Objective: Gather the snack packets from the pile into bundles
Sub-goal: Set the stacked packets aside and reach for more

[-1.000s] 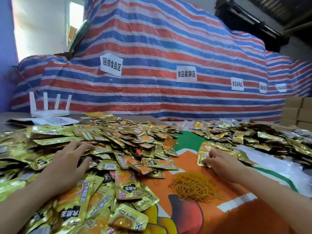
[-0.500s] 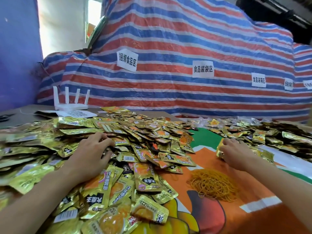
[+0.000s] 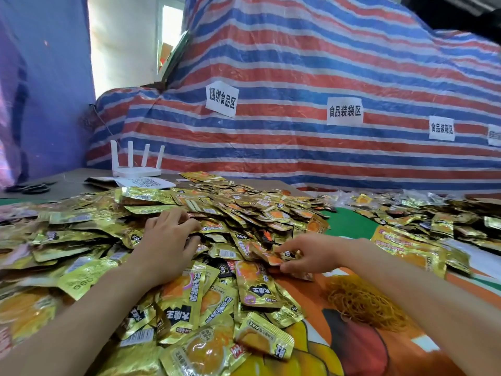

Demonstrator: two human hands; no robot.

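One wide-angle camera, worn on the person's head, is looking forward and down across the worktop. It is sitting close over the near edge: the left forearm and right forearm are reaching in from the bottom corners, and the nearest snack packets are filling the lower frame large. The lens is facing the striped tarpaulin rising behind the far edge, with the white router standing far off at the back left.
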